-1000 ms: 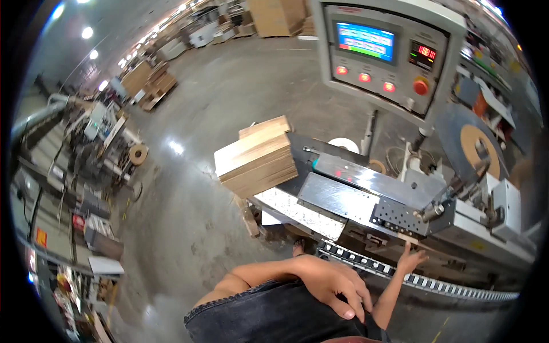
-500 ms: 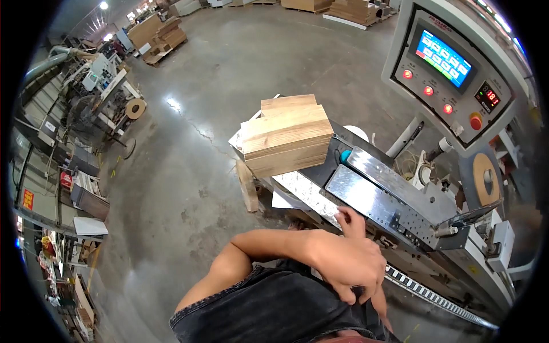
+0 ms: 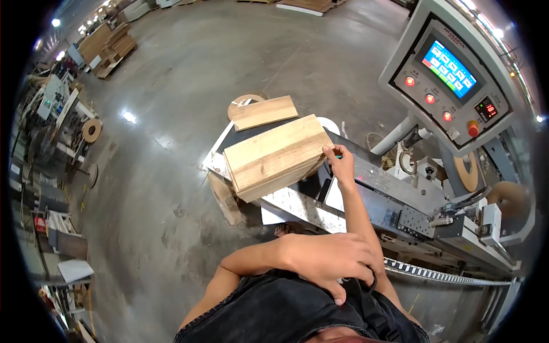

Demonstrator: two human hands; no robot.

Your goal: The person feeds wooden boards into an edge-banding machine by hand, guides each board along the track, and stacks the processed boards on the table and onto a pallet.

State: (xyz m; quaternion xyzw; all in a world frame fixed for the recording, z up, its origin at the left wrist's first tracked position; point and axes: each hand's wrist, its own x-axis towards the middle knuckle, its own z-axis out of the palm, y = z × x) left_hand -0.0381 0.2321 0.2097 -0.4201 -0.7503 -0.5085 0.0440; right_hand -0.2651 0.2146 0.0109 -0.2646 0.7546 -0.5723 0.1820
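Observation:
A stack of light wooden boards (image 3: 274,151) lies on the end of the machine table (image 3: 300,203). At the stack's right corner my right hand (image 3: 341,163) has its thumb and fingers closed on the edge of the top board. Behind the stack, a shorter wooden board (image 3: 266,112) lies apart. My left hand (image 3: 334,260) is bent across in front of my dark apron (image 3: 274,308), close over my right forearm. Its thumb points down, apart from loosely curved fingers; a small pale bit shows beneath the hand, too small to name.
To the right stands a control panel (image 3: 452,74) with a lit screen and red buttons, on a post. Metal guides (image 3: 394,188) run along the machine beside a roll of edging tape (image 3: 466,171). Stacked boards (image 3: 108,48) sit on the floor far left.
My right hand has reached forward from the near table edge to the stack and taken hold of the top board. The shorter board now lies apart behind the stack. The view has shifted.

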